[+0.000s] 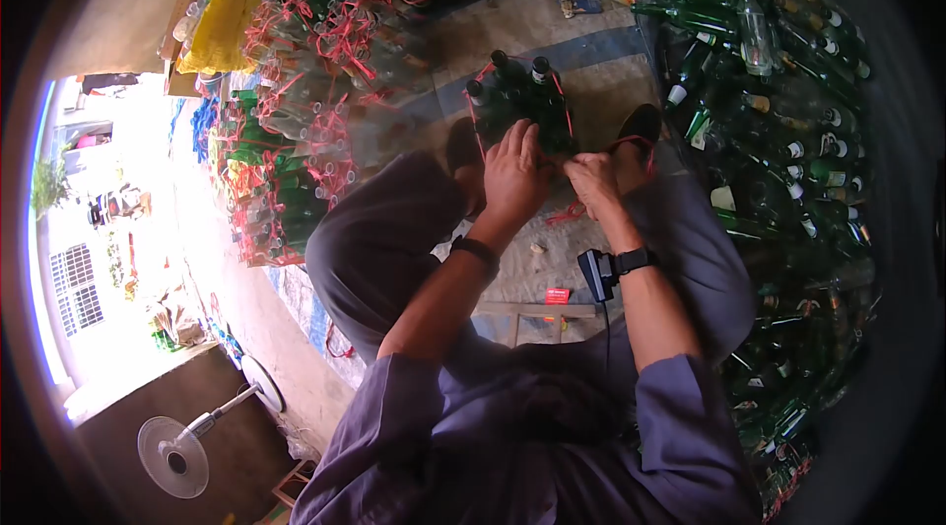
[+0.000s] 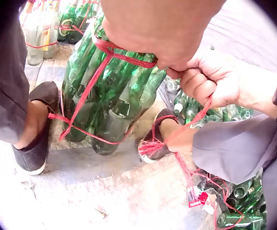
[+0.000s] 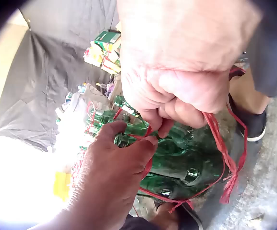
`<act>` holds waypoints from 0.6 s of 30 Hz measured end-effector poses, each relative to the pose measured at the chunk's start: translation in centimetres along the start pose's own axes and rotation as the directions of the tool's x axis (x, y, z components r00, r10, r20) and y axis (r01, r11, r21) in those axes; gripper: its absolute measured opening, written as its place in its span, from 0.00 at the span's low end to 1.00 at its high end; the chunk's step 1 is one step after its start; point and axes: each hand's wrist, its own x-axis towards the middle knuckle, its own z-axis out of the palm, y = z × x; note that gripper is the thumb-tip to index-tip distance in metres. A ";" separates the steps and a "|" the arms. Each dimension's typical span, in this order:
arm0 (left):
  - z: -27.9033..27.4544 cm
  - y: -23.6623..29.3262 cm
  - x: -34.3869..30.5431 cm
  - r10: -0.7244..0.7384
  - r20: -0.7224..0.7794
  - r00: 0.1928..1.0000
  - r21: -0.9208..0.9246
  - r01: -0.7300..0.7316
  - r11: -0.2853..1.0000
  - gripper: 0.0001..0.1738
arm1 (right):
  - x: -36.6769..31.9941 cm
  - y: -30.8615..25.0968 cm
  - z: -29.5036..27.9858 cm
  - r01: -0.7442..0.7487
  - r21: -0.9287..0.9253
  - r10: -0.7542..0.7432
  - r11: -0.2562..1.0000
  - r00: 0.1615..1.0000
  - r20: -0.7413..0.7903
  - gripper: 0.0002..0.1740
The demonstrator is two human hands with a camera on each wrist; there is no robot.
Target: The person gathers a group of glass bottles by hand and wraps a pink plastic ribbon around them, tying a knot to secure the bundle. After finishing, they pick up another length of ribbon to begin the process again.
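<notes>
A bundle of green glass bottles (image 2: 121, 103) stands upright between the person's feet, bound by red plastic string (image 2: 85, 93) round its upper and lower parts. The left hand (image 1: 515, 170) lies against the near side of the bundle; its thumb and forefinger pinch the string in the right wrist view. Right beside it, the right hand (image 1: 594, 182) grips the string in curled fingers, close to the left fingertips. From the right fist a loose length of string (image 3: 218, 139) runs down toward the right foot. Dark bottle necks (image 1: 500, 60) show past the left hand.
Loose green bottles (image 1: 788, 131) are heaped along the right. Tied bundles of clear and green bottles (image 1: 296, 131) stand at the left, near a yellow sack (image 1: 215, 27). Dark shoes (image 2: 37, 129) flank the bundle. A fan (image 1: 173, 458) stands at lower left.
</notes>
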 end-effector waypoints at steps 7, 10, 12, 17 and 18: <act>0.4 0.4 0.2 0.007 -0.085 0.996 0.022 -0.005 1.000 0.28 | 0.8 1.2 -0.1 0.112 -0.019 -0.113 0.993 0.994 -0.007 0.15; 0.4 0.2 0.3 -0.039 -0.022 0.999 0.018 0.040 0.999 0.27 | 1.0 1.6 -0.3 0.126 -0.048 -0.128 0.991 0.991 -0.028 0.15; 0.4 0.4 0.4 -0.020 -0.051 0.999 0.039 0.022 0.999 0.26 | 1.4 2.2 -0.1 0.232 -0.091 -0.237 0.969 0.970 -0.048 0.16; 0.0 0.5 0.4 -0.012 -0.080 0.997 0.012 0.013 1.000 0.26 | 1.4 2.6 -0.2 0.364 -0.208 -0.382 0.908 0.922 -0.056 0.15; -0.1 0.4 0.4 0.004 -0.081 0.997 0.009 -0.003 1.000 0.28 | 1.3 2.6 -0.2 0.360 -0.212 -0.377 0.909 0.925 -0.042 0.15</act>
